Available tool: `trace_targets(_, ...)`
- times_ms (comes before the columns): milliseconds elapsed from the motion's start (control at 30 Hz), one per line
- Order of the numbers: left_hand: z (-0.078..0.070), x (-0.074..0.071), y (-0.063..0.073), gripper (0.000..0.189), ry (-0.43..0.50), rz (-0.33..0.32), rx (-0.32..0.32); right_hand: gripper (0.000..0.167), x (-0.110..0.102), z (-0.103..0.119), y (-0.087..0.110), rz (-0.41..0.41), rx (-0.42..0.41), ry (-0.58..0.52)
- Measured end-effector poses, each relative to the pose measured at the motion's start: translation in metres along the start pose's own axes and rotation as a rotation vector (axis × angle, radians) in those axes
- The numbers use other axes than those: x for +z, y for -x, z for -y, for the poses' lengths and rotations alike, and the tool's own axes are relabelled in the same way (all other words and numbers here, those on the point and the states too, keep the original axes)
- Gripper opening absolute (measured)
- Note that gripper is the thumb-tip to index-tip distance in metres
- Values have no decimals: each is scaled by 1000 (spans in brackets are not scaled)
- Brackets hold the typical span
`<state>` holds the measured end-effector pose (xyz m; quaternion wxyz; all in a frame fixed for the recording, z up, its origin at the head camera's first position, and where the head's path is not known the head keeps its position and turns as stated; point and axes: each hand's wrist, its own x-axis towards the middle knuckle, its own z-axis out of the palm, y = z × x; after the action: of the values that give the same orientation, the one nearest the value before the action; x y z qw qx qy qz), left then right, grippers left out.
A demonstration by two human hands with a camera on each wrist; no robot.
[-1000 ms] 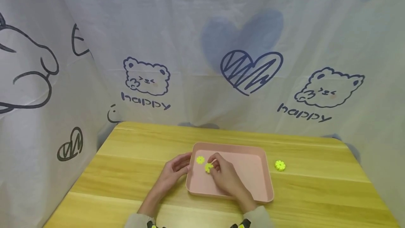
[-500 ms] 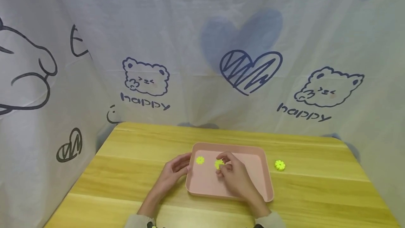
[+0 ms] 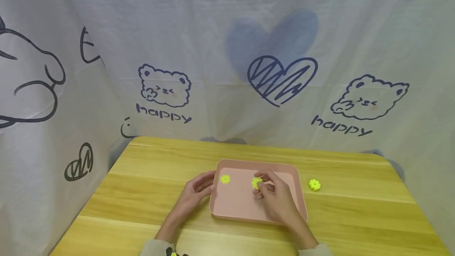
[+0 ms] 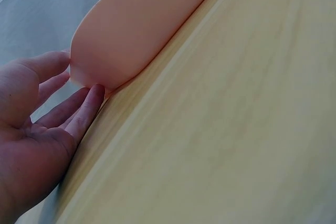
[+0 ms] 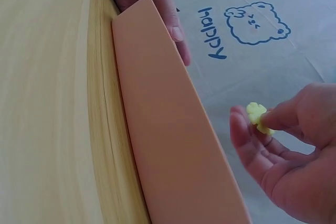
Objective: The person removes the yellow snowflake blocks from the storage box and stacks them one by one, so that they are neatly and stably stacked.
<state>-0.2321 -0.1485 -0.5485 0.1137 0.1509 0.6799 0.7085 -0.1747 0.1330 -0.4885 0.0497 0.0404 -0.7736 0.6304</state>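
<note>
My right hand (image 3: 279, 200) pinches a yellow flower-shaped disc (image 3: 256, 183) between thumb and fingertips, over the pink tray (image 3: 263, 221). Its notched edge shows in the right wrist view, where part of the disc (image 5: 256, 113) is covered by the thumb. A second yellow flower-shaped disc (image 3: 225, 179) lies inside the tray, near the left end. My left hand (image 3: 194, 192) rests against the tray's left end with relaxed fingers. In the left wrist view its fingertips (image 4: 95, 92) touch the outer wall of the tray (image 4: 131, 24) low down, with another digit at the rim.
Another yellow flower-shaped piece (image 3: 314, 185), thicker-looking, lies on the wooden table (image 3: 355, 208) just right of the tray. A white cloth (image 3: 213, 90) printed with hearts and bears hangs behind the table and along its left side.
My right hand has moved rightward over the tray, carrying the yellow flower-shaped disc away from the one at the left end. The left hand and the tray stay where they were.
</note>
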Motion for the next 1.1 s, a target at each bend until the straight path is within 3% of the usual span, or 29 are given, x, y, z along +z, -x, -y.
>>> trace_targets(300,2,0,-1,52,12,7,11,23,-13,1,4,-43,-24,-7)
trace_targets(600,1,-1,0,52,0,11,28,28,-25,2,6,-15,-90,-21)
trace_targets(933,0,1,-1,52,-12,6,25,40,-52,-2,12,-36,-58,71)
trace_targets(1100,-1,1,1,52,9,6,24,41,-65,-5,14,-66,-127,156)
